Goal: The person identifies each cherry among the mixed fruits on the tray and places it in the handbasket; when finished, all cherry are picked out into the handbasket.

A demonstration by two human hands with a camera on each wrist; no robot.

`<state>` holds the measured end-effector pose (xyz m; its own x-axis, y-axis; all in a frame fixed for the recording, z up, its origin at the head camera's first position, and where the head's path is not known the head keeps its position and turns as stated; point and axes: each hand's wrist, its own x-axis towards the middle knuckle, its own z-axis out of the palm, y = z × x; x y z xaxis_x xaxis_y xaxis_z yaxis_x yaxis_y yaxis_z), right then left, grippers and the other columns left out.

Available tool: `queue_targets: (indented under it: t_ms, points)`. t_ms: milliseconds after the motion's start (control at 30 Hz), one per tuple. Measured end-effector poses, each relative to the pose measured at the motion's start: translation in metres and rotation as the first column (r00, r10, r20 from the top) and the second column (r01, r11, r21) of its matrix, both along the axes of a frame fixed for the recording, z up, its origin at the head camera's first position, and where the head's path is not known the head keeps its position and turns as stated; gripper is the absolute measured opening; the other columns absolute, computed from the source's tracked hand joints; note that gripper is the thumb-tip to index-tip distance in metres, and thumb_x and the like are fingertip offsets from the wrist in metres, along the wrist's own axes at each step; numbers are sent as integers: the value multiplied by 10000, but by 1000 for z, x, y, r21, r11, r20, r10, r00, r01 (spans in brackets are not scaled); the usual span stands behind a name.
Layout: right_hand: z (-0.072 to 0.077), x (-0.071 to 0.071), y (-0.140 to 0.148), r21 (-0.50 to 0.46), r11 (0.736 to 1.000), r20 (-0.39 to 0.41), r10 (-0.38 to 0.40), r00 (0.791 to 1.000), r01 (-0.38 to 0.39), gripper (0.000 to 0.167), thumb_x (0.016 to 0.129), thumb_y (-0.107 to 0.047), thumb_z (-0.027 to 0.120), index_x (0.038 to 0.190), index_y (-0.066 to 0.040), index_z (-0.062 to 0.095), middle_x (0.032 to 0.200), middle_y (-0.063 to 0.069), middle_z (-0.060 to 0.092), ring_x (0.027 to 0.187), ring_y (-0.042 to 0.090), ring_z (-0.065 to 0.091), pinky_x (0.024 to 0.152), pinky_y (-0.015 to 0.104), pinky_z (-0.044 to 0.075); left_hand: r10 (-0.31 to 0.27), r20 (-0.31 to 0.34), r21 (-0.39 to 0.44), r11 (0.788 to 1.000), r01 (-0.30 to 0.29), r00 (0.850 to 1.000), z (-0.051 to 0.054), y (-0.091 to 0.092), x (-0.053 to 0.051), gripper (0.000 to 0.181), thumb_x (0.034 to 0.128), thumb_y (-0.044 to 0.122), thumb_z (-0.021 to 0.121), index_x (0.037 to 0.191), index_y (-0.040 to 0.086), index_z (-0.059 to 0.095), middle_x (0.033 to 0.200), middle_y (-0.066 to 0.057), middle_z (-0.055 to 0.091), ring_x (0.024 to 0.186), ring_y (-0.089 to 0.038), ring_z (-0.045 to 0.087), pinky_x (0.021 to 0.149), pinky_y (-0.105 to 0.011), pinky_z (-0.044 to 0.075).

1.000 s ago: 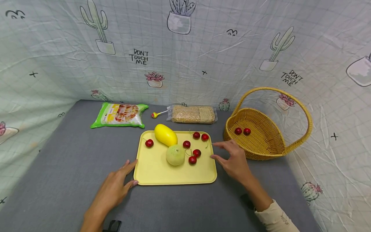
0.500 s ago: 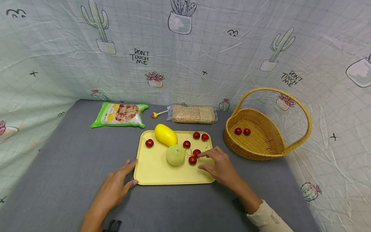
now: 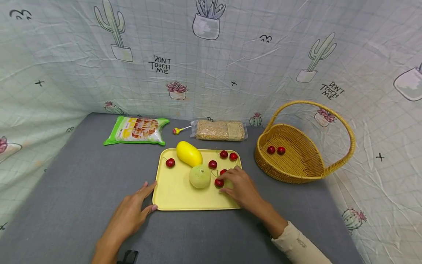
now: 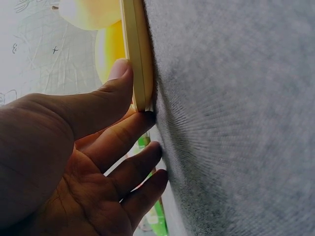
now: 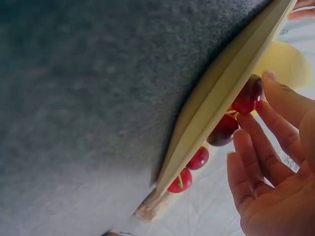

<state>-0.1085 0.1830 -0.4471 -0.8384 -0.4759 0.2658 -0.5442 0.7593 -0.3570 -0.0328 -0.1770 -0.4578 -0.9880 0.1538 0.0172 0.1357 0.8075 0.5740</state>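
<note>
At the left rim of the yellow tray [image 3: 178, 209], the left hand [image 3: 126, 214] rests its spread thumb and forefinger; the left wrist view shows its thumb [image 4: 118, 71] against the tray's wall. Over the tray's right part, the right hand [image 3: 242, 189] has its thumb and forefinger on either side of a dark red cherry [image 3: 219, 183], seen close to that cherry [image 5: 248, 94] in the right wrist view, without a clear pinch. Another cherry [image 3: 223, 171] is partly behind its fingers. A green round fruit [image 3: 199, 176] and a yellow oval fruit [image 3: 189, 154] lie alongside.
A wicker basket [image 3: 290, 172] with two cherries [image 3: 271, 150] stands at the right. Along the back lie a green-edged packet [image 3: 138, 130], a lollipop [image 3: 176, 131] and a bag of grains [image 3: 219, 131]. More cherries [image 3: 170, 162] lie on the tray.
The right hand has moved left and slightly down from the tray's right edge to the cherry near the green fruit. The left hand has stayed at the rim.
</note>
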Motion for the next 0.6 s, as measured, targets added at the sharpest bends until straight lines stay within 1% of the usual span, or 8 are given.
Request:
queue_targets:
  t_ms: [133, 267, 433, 600]
  points:
    - [-1, -2, -3, 34, 999, -14, 5, 1000, -5, 354, 767, -236, 973, 1085, -176, 829, 1062, -24, 787, 925, 165, 588, 780, 339, 543, 0, 4, 3, 1000, 0, 1000, -1, 0, 0, 764, 876, 122, 870, 1563, 81, 538, 1550, -282, 540, 1411, -472, 565, 1072, -670, 508]
    - [-2, -2, -4, 52, 999, -20, 14, 1000, -13, 324, 748, -245, 982, 1019, -181, 816, 995, -39, 773, 872, 146, 554, 739, 306, 513, -2, -5, 10, 1000, 2, 1000, -1, 0, 1, 760, 872, 117, 872, 1558, 80, 545, 1543, -280, 549, 1409, -471, 569, 1070, -668, 511]
    - [-2, -2, -4, 44, 999, -13, 29, 999, -29, 312, 726, -249, 993, 957, -189, 792, 938, -53, 762, 840, 135, 526, 720, 294, 490, 1, 9, 5, 1000, -1, 1000, 0, 0, -1, 759, 876, 122, 871, 1558, 73, 543, 1549, -268, 551, 1423, -463, 559, 1088, -668, 499]
    - [0, 1, -1, 38, 998, 10, 50, 999, -50, 287, 744, -235, 991, 951, -209, 794, 927, -72, 764, 839, 117, 506, 720, 274, 479, 4, 21, -3, 1000, -4, 1000, -1, 0, -2, 763, 876, 124, 871, 1560, 68, 538, 1556, -260, 548, 1436, -457, 547, 1104, -669, 488]
